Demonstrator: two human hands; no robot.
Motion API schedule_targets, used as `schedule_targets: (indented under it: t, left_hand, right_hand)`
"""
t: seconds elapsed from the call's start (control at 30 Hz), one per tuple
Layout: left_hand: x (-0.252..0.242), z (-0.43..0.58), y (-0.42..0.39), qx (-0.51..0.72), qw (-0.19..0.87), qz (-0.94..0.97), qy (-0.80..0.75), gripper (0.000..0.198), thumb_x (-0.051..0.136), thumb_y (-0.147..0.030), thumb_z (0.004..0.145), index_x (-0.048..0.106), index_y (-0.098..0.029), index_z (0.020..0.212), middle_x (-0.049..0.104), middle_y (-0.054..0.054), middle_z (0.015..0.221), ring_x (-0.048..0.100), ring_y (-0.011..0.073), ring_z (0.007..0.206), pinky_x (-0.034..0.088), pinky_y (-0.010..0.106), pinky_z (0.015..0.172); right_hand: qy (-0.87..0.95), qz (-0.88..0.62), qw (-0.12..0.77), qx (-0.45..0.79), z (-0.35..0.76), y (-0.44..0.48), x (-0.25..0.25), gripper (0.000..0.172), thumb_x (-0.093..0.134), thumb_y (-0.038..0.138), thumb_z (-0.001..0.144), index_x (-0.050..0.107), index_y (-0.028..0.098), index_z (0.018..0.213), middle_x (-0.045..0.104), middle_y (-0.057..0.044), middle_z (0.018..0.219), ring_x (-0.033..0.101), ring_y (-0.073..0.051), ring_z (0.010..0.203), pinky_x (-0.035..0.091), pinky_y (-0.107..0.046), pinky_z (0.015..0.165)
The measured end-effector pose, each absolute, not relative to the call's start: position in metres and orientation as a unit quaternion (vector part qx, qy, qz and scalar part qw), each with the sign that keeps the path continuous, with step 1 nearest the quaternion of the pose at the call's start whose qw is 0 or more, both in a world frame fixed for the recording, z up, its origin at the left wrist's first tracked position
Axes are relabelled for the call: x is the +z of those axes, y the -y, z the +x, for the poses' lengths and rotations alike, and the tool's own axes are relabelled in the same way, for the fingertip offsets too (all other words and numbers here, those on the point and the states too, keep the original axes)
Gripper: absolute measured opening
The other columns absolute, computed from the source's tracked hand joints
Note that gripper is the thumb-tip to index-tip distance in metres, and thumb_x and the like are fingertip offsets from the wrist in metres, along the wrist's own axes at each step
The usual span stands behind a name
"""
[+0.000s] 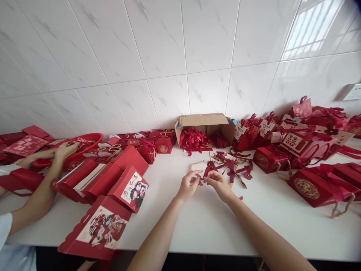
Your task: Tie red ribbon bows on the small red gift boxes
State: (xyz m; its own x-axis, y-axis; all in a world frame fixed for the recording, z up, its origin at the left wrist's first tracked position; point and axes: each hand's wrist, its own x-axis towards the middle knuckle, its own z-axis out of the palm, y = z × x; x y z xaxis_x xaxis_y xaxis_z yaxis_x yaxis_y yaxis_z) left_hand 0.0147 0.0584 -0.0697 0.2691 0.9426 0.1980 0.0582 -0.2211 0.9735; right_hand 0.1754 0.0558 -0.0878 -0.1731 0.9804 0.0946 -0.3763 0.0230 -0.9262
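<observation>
In the head view, my two hands meet just right of the middle of the frame, above the white table [208, 229]. My right hand [220, 184] pinches a dark red ribbon strip [208, 170] between thumb and fingertips, the other fingers curled. My left hand [188, 184] has thumb and forefinger nearly together at the strip's lower edge; whether they grip it I cannot tell. The strip looks light, thin and bendable, perhaps a little slick, so I'd take it by its ends with fingertips, gently enough not to crease it. More loose ribbon pieces [232, 171] lie tangled just beyond my right hand. Behind them, at centre, a cardboard box [203, 120] holds red ribbon bows [194, 138]. Red gift boxes [314, 186] crowd the right side.
</observation>
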Motion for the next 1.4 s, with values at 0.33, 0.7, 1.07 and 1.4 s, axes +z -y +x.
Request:
schedule_targets:
  t: [0.33,0.7,1.07,1.4]
  left_hand:
    - [-0.058,0.011,-0.058,0.401,0.556,0.621,-0.380,0.033,0.068,-0.041,0.076,0.066,-0.011,0.090,0.070,0.007,0.081,0.068,0.0169,0.070,0.055,0.033,0.073]
    - [-0.061,0.007,-0.059,0.393,0.497,0.672,-0.384,0.024,0.063,-0.037,0.081,0.064,-0.013,0.084,0.064,0.004,0.077,0.060,0.0140,0.071,0.050,0.028,0.070]
    - [-0.062,0.017,-0.053,0.416,0.372,0.745,-0.365,0.019,0.050,-0.027,0.089,0.061,-0.015,0.080,0.058,0.005,0.081,0.057,0.0158,0.080,0.047,0.028,0.076]
    - [-0.064,0.010,-0.054,0.421,0.248,0.797,-0.355,0.012,0.050,-0.024,0.087,0.061,-0.018,0.087,0.061,0.008,0.087,0.057,0.0190,0.084,0.047,0.031,0.076]
  right_hand:
    - [0.411,-0.274,0.478,0.726,0.181,-0.056,-0.087,0.022,0.081,0.031,0.064,0.067,0.020,0.077,0.064,0.003,0.068,0.058,-0.011,0.066,0.044,-0.030,0.074]
    - [0.340,-0.277,0.429,0.790,0.182,-0.056,-0.093,0.025,0.083,0.027,0.060,0.067,0.019,0.078,0.064,0.002,0.070,0.058,-0.010,0.061,0.045,-0.026,0.066]
    - [0.299,-0.267,0.358,0.843,0.187,-0.054,-0.085,0.031,0.085,0.025,0.057,0.061,0.018,0.077,0.060,0.004,0.069,0.055,-0.007,0.055,0.044,-0.024,0.061]
    - [0.275,-0.257,0.393,0.839,0.182,-0.055,-0.089,0.026,0.081,0.026,0.063,0.059,0.021,0.077,0.061,0.004,0.070,0.055,-0.007,0.057,0.043,-0.023,0.060]
